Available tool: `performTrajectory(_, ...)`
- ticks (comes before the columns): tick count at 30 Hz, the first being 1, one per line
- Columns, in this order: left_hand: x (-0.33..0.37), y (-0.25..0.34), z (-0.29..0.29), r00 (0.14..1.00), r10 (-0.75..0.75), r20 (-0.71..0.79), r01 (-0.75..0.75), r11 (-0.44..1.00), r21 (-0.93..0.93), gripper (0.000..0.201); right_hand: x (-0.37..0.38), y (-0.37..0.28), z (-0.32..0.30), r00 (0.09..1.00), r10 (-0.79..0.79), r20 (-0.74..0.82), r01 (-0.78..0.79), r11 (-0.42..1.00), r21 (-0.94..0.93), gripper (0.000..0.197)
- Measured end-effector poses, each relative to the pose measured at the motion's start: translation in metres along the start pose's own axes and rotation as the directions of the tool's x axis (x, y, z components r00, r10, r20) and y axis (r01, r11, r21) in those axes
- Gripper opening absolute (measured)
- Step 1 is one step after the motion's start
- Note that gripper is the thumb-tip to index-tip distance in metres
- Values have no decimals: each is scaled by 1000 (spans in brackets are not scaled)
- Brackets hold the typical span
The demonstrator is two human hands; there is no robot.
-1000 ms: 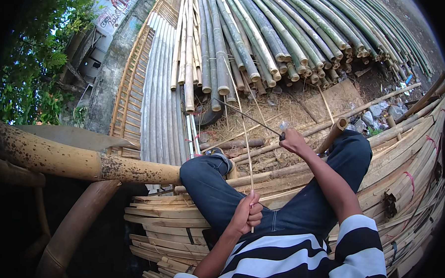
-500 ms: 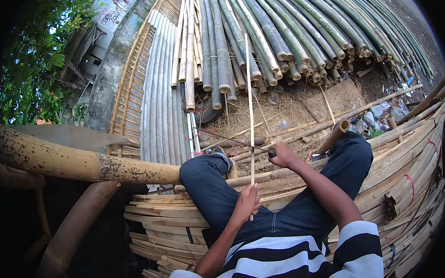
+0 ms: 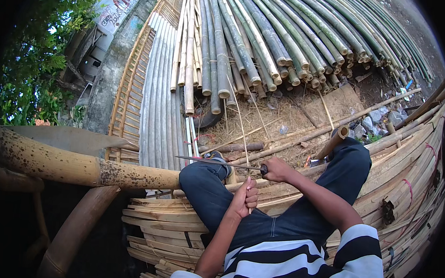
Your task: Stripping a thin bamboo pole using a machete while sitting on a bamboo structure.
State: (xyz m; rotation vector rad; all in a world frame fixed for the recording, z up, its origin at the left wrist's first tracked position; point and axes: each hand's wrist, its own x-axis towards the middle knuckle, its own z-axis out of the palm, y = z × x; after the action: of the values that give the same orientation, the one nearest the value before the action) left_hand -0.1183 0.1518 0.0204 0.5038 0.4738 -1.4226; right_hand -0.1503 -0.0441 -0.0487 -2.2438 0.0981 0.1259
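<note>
My left hand (image 3: 245, 197) is closed around the near end of a long, thin bamboo strip (image 3: 245, 147). A short piece of that strip sticks out below my fist, and its far part runs up and slightly left toward the stacked poles. In my right hand (image 3: 278, 170) is the dark handle of a long-bladed knife (image 3: 209, 161). Its blade points left and crosses the strip just beyond my left hand; whether the edge is touching cannot be made out. Both hands are between my spread knees, over my jeans (image 3: 205, 188).
Whole bamboo poles (image 3: 286, 37) lie stacked ahead. Corrugated sheets (image 3: 157, 101) and a bamboo ladder-like frame (image 3: 130, 85) run along the left. A thick spotted bamboo pole (image 3: 72, 157) reaches my left knee. Split bamboo slats (image 3: 395, 171) lie beneath and around me. Stones (image 3: 374, 121) lie at right.
My right hand has brought the knife nearer my left hand, its blade now more level. The strip's far end has swung left, showing a narrower side. My left hand has shifted slightly left.
</note>
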Motion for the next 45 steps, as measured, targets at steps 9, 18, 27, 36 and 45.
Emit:
performTrajectory(9, -18, -44, 19, 997, 30, -78, -20, 992, 128, 37, 12, 97, -35, 777, 575, -257, -546, 818, 181, 32)
performTrajectory(18, 8, 5, 14, 969, 78, -233, 47, 871, 490, 38, 6, 17, -15, 977, 119, -178, -102, 989, 104, 28)
performTrajectory(27, -39, -37, 36, 879, 309, -363, 26, 729, 684, 34, 25, 52, -36, 880, 415, -231, -401, 910, 107, 25)
performTrajectory(36, -21, -16, 16, 989, 40, -145, 7, 950, 313, 39, 8, 43, -21, 946, 245, -210, -207, 960, 189, 27)
performTrajectory(45, -59, -38, 40, 992, 66, -105, -12, 895, 445, 40, 25, 42, -33, 862, 291, -416, -262, 957, 126, 20)
